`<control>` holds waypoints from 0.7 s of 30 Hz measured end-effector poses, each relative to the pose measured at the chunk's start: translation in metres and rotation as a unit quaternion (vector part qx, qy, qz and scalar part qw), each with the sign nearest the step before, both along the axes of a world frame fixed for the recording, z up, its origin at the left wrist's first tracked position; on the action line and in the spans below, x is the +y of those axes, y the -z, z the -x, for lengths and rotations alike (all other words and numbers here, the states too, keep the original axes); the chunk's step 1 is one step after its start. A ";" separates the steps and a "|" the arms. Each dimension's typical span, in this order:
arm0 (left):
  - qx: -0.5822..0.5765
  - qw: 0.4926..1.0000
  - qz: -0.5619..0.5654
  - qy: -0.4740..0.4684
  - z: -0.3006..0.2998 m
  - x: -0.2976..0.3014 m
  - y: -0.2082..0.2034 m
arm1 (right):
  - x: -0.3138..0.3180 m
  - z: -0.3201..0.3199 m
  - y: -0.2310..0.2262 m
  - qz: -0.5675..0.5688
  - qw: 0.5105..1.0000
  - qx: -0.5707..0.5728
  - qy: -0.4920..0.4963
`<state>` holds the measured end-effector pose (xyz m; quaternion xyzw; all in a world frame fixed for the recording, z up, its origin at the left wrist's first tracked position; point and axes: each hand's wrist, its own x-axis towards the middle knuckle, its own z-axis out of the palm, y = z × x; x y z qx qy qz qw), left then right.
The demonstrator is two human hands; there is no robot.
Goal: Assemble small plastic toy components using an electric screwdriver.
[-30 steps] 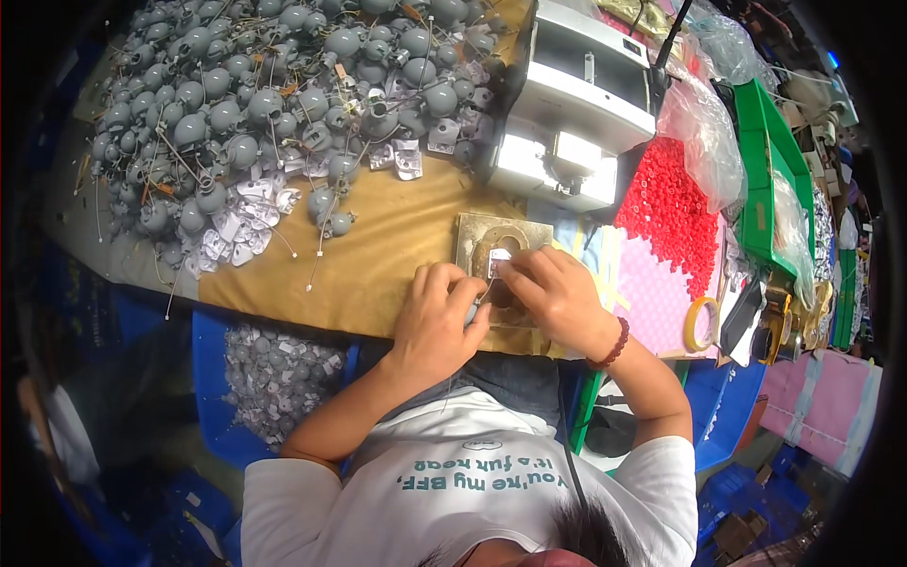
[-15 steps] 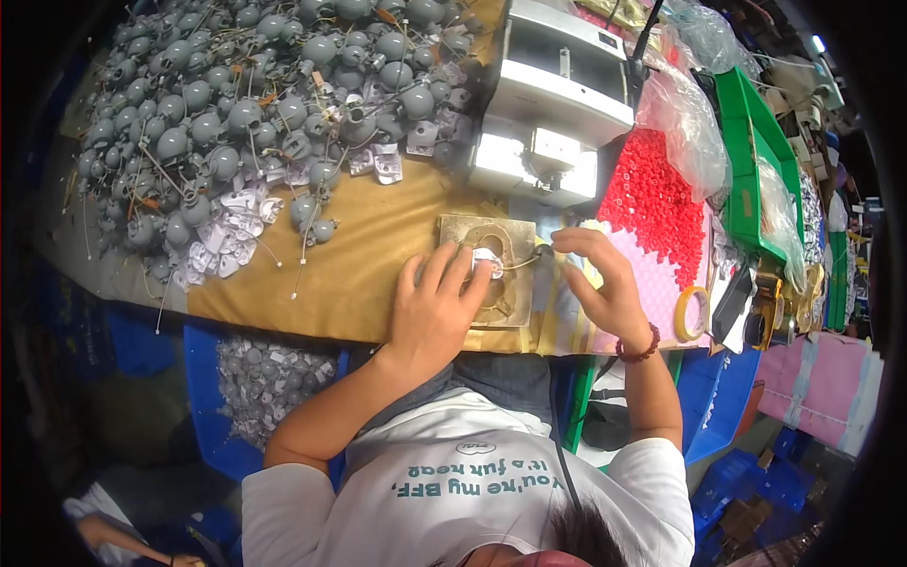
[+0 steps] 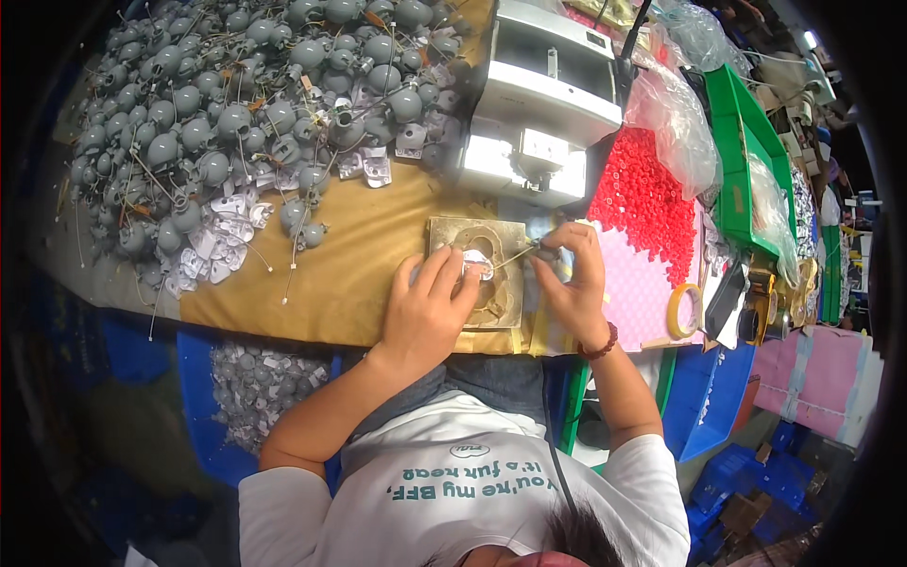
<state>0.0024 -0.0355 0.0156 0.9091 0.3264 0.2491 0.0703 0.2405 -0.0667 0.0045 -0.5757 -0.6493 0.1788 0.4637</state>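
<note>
A square tan fixture block (image 3: pixel 508 238) with a shaped hollow lies on the table in front of me. In its hollow sits a small white plastic part (image 3: pixel 476 259). My left hand (image 3: pixel 423 304) lies over the block's left side, its fingertips gripping the white part against the block. From that part a thin pale wire (image 3: pixel 513 256) runs to the right. My right hand (image 3: pixel 578 283) is closed in a pinch on the wire's far end. Something small and dark is at those fingertips, partly hidden by them.
A large heap of grey ball-shaped housings (image 3: pixel 213 123) with wires covers the left of the table. Behind the block stands a white machine (image 3: pixel 548 94). Red small parts (image 3: pixel 642 203), a yellow tape roll (image 3: pixel 682 312) and a green crate (image 3: pixel 727 142) are at right.
My right hand has moved left and its fingers have closed on the wire end. The wire now runs straighter and up to the right. My left hand stays on the white part.
</note>
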 end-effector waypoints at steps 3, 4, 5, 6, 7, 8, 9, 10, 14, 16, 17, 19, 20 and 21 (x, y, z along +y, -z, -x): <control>0.006 1.000 -0.011 0.005 0.001 0.002 -0.003 | 0.006 0.008 -0.006 0.087 0.958 0.271 -0.024; 0.006 1.000 -0.011 0.007 0.001 0.003 -0.004 | 0.009 0.012 -0.011 0.132 0.916 0.377 -0.033; 0.006 1.000 -0.012 0.010 0.001 0.004 -0.004 | 0.013 0.014 -0.015 0.165 0.878 0.446 -0.047; 0.006 1.000 -0.003 0.010 0.002 0.003 -0.004 | 0.016 0.012 -0.019 0.205 0.870 0.444 -0.066; 0.005 1.000 0.006 0.010 0.002 0.002 -0.004 | 0.018 0.006 -0.024 0.245 0.860 0.439 -0.085; 0.004 1.000 0.015 0.009 0.002 0.002 -0.004 | 0.021 0.003 -0.028 0.285 0.849 0.433 -0.103; 0.002 1.000 0.015 0.006 0.002 0.002 -0.004 | 0.024 0.007 -0.030 0.284 0.898 0.331 -0.050; 0.000 1.000 0.015 0.004 0.002 0.002 -0.003 | 0.024 0.005 -0.029 0.286 0.897 0.335 -0.043; -0.011 1.000 0.013 -0.001 0.001 0.001 -0.002 | 0.024 0.000 -0.024 0.297 0.834 0.462 -0.055; -0.010 1.000 0.013 0.002 0.001 0.001 0.000 | 0.025 0.002 -0.024 0.282 0.792 0.537 -0.069; -0.010 1.000 0.013 0.004 0.001 0.001 0.000 | 0.025 0.007 -0.024 0.265 0.786 0.554 -0.072; -0.009 1.000 0.013 0.006 0.002 0.001 0.000 | 0.025 0.011 -0.025 0.246 0.776 0.575 -0.085; -0.008 1.000 0.013 0.007 0.002 0.001 0.000 | 0.025 0.013 -0.026 0.244 0.772 0.579 -0.096; -0.007 1.000 0.014 0.008 0.002 0.002 0.000 | 0.026 0.013 -0.027 0.243 0.768 0.583 -0.107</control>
